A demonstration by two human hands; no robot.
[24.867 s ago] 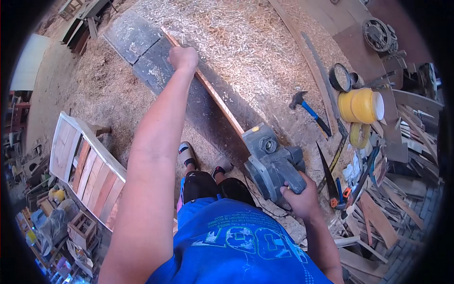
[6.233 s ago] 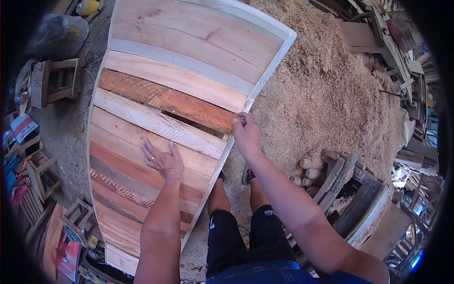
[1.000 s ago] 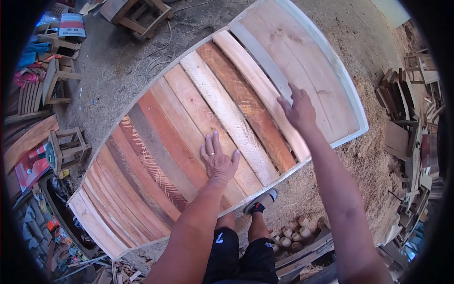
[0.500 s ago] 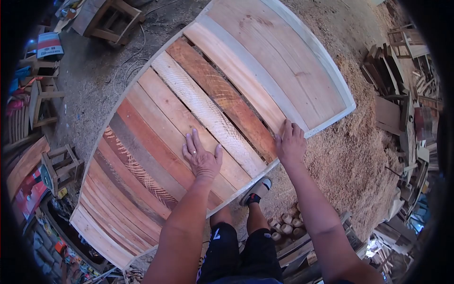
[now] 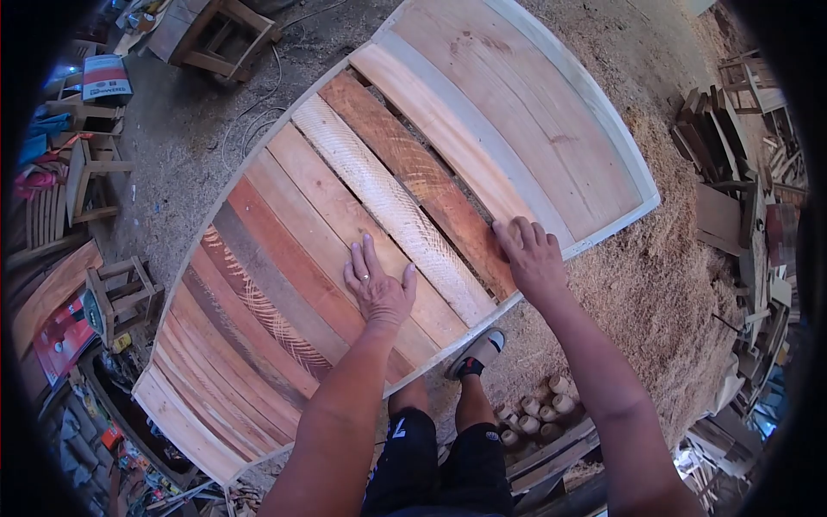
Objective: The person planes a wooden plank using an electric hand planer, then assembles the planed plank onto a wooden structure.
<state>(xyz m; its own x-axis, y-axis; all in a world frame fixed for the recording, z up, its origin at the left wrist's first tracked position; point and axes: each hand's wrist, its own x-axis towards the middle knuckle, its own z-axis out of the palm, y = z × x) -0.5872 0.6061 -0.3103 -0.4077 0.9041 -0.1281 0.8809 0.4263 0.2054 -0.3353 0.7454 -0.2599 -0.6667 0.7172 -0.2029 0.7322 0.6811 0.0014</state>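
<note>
The framed plank panel (image 5: pixel 534 121) is laid flat just beyond the feet, its boards pale, red and brown, some saw-marked. The right hand (image 5: pixel 527 256) has been drawn back from the far pale boards to the near frame edge and is laid open on a red plank (image 5: pixel 422 177), nothing gripped. The left hand (image 5: pixel 377 289) is kept flat, fingers spread, mid-panel. Sawdust (image 5: pixel 655 284) is heaped to the right.

Plank panel (image 5: pixel 284 284) top bare, passable; stools (image 5: pixel 121 293) crowd left edge; sawdust pile (image 5: pixel 655 284) banks right; short logs (image 5: pixel 538 414) underfoot.
</note>
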